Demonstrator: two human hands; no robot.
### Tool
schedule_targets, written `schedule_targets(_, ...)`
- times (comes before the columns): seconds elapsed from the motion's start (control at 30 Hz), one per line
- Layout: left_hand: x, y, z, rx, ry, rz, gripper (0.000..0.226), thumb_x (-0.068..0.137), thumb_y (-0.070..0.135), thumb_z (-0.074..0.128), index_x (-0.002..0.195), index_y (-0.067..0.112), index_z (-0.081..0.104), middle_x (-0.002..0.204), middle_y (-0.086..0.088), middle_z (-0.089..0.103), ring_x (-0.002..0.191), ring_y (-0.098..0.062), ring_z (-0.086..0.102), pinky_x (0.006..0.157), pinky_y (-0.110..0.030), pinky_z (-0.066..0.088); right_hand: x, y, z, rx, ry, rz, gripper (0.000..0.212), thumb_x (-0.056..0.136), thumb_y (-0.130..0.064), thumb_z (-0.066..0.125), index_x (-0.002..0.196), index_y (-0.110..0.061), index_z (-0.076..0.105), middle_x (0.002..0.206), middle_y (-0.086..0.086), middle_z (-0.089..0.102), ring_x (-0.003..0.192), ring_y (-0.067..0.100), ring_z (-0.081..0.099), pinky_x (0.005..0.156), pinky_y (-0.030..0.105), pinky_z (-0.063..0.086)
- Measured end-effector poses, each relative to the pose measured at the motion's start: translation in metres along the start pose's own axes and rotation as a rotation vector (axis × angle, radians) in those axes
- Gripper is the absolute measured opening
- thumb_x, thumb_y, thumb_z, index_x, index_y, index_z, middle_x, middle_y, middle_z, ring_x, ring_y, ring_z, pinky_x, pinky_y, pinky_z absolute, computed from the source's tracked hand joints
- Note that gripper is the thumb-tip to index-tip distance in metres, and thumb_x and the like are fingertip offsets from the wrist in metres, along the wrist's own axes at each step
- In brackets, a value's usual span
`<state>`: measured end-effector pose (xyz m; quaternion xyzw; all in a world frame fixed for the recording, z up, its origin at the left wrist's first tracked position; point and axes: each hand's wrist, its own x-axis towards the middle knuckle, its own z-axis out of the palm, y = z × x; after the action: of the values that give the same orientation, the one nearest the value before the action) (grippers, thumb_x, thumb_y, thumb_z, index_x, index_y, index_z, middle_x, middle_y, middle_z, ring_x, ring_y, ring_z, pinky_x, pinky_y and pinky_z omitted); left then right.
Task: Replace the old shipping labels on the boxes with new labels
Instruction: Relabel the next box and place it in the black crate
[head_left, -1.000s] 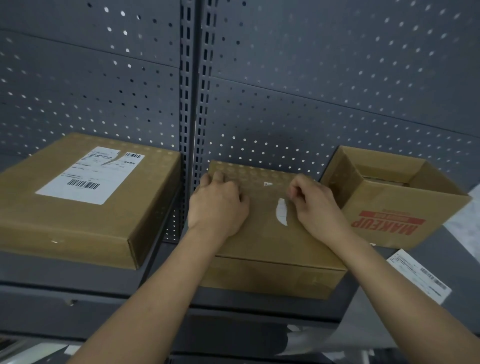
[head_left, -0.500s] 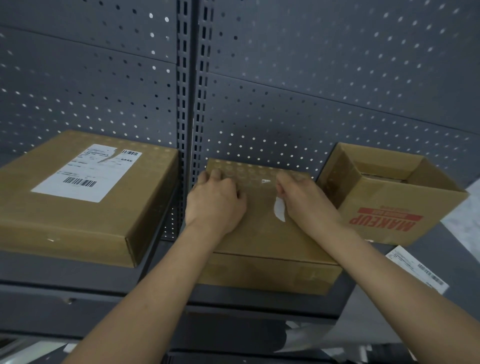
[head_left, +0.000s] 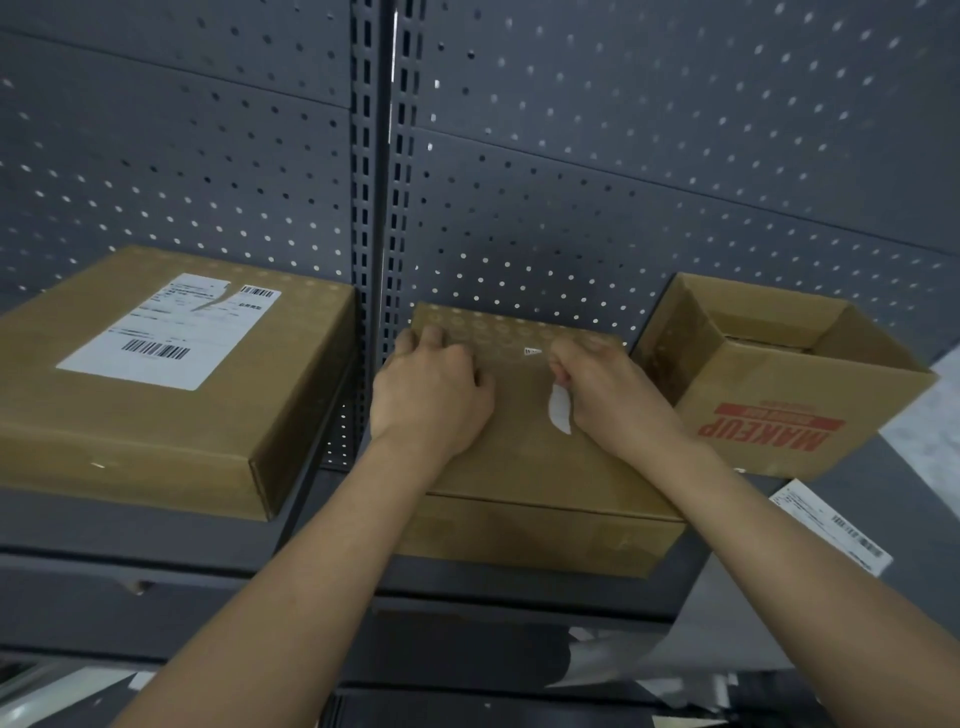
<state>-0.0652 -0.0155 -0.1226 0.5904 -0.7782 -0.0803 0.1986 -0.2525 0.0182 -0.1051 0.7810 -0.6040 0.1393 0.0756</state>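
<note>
Left hand (head_left: 431, 395) flat on bare brown box (head_left: 524, 462); right hand (head_left: 613, 395) pinches white label scrap (head_left: 559, 410) (curled).

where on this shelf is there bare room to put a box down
Bare shelf shows only right of the open box, around the loose label. The gap between the left box and middle box is narrow.

label print (head_left: 171, 332) blurred, loose label (head_left: 831, 525) partly arm-hidden
</note>
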Motion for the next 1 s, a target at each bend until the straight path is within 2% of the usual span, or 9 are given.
schedule_targets(0.1, 0.000, 0.000, 0.000, -0.004, -0.007, 0.000, 0.043, 0.096, 0.042, 0.040, 0.123, 0.020, 0.065, 0.134, -0.005, 0.051, 0.132, -0.032, 0.038, 0.094, -0.045, 0.046, -0.004, 0.001, -0.002, 0.141, 0.012, 0.127, 0.027, 0.086, 0.005, 0.046, 0.078, -0.020, 0.039, 0.084, 0.001, 0.051, 0.083, 0.020, 0.048, 0.070, 0.036, 0.043)
schedule_targets(0.23, 0.000, 0.000, 0.000, 0.004, -0.013, 0.001, 0.042, 0.096, 0.041, 0.041, 0.124, 0.020, 0.064, 0.136, -0.004, 0.050, 0.133, -0.031, 0.037, 0.093, -0.045, 0.046, -0.012, 0.003, -0.002, 0.300, 0.157, 0.223, 0.041, 0.094, -0.001, 0.051, 0.073, -0.032, 0.035, 0.085, -0.004, 0.060, 0.085, 0.014, 0.058, 0.076, 0.037, 0.051)
schedule_targets(0.43, 0.000, 0.000, 0.000, 0.003, -0.005, 0.007, 0.042, 0.096, 0.041, 0.039, 0.123, 0.020, 0.064, 0.134, -0.005, 0.052, 0.133, -0.032, 0.038, 0.093, -0.045, 0.046, -0.010, 0.003, -0.001, 0.243, 0.115, 0.193, 0.039, 0.094, -0.002, 0.052, 0.073, -0.031, 0.036, 0.083, -0.001, 0.059, 0.081, 0.015, 0.056, 0.073, 0.040, 0.050)
schedule_targets(0.5, 0.000, 0.000, 0.000, 0.005, -0.003, 0.009, 0.042, 0.096, 0.041, 0.040, 0.123, 0.020, 0.064, 0.134, -0.005, 0.052, 0.132, -0.032, 0.039, 0.093, -0.045, 0.046, -0.009, 0.002, -0.002, 0.182, 0.108, 0.158, 0.029, 0.091, 0.001, 0.050, 0.077, -0.022, 0.042, 0.082, 0.000, 0.055, 0.079, 0.017, 0.052, 0.072, 0.040, 0.048)
schedule_targets(0.57, 0.000, 0.000, 0.001, 0.003, -0.001, 0.009, 0.042, 0.096, 0.042, 0.040, 0.123, 0.021, 0.064, 0.135, -0.005, 0.052, 0.133, -0.032, 0.039, 0.094, -0.045, 0.046, -0.007, -0.001, -0.003, 0.084, 0.059, 0.109, 0.023, 0.087, 0.004, 0.049, 0.080, -0.016, 0.041, 0.081, 0.001, 0.050, 0.078, 0.021, 0.047, 0.068, 0.040, 0.046)
schedule_targets(0.67, 0.001, -0.001, 0.002, -0.004, 0.004, 0.007, 0.042, 0.096, 0.043, 0.040, 0.123, 0.022, 0.064, 0.134, -0.004, 0.052, 0.133, -0.032, 0.038, 0.094, -0.046, 0.046, -0.005, -0.006, -0.003, -0.068, -0.024, 0.044, 0.028, 0.086, 0.003, 0.053, 0.086, -0.017, 0.034, 0.087, 0.007, 0.051, 0.084, 0.024, 0.046, 0.068, 0.040, 0.046)
schedule_targets(0.77, 0.000, -0.001, 0.002, -0.007, 0.008, 0.007, 0.042, 0.096, 0.043, 0.040, 0.123, 0.022, 0.064, 0.134, -0.004, 0.052, 0.133, -0.032, 0.039, 0.092, -0.045, 0.047, -0.001, -0.005, 0.003, -0.149, -0.015, -0.010, 0.034, 0.081, 0.008, 0.057, 0.090, -0.018, 0.039, 0.085, 0.010, 0.054, 0.084, 0.027, 0.051, 0.066, 0.042, 0.049)
schedule_targets(0.9, 0.001, -0.002, 0.002, -0.006, 0.000, 0.008, 0.043, 0.096, 0.043, 0.040, 0.124, 0.022, 0.064, 0.135, -0.005, 0.053, 0.135, -0.032, 0.037, 0.094, -0.045, 0.046, -0.004, -0.003, 0.000, -0.056, -0.009, 0.043, 0.029, 0.085, 0.004, 0.053, 0.083, -0.019, 0.035, 0.083, 0.005, 0.051, 0.081, 0.023, 0.048, 0.066, 0.041, 0.048)
schedule_targets(1.0, 0.001, -0.001, 0.002, -0.002, -0.003, 0.004, 0.043, 0.095, 0.042, 0.039, 0.123, 0.020, 0.064, 0.134, -0.005, 0.053, 0.134, -0.032, 0.037, 0.094, -0.046, 0.046, -0.013, -0.001, -0.001, 0.124, 0.136, 0.185, 0.020, 0.088, 0.002, 0.048, 0.080, -0.015, 0.044, 0.080, 0.003, 0.054, 0.076, 0.022, 0.052, 0.067, 0.043, 0.048)
